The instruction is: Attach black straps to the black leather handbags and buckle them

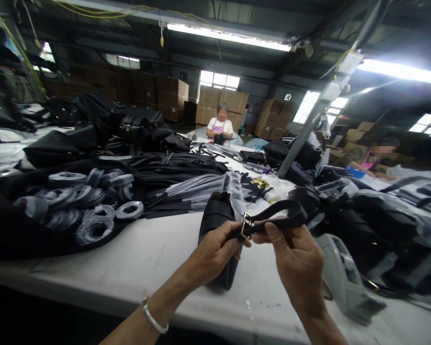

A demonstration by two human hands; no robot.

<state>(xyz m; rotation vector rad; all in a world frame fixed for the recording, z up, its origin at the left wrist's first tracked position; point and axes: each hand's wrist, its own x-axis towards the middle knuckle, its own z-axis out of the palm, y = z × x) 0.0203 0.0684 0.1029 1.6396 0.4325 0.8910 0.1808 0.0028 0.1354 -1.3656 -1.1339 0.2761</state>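
A black leather bag (pixel 215 218) stands on the white table (pixel 143 258) right in front of me. Its black strap (pixel 280 213) loops up to the right and carries a gold buckle (pixel 246 226). My left hand (pixel 215 254), with a silver bangle at the wrist, pinches the strap just left of the buckle. My right hand (pixel 298 263) grips the strap on the buckle's right side, thumb on top. Both hands are closed on the strap above the table.
Coiled wrapped straps (pixel 93 211) and bundles of black straps (pixel 172 177) cover the left. Black bags (pixel 129 127) are piled at the back left and right (pixel 380 215). A grey tape dispenser (pixel 345 278) lies at right. Two persons sit farther off (pixel 220 125) (pixel 375 155).
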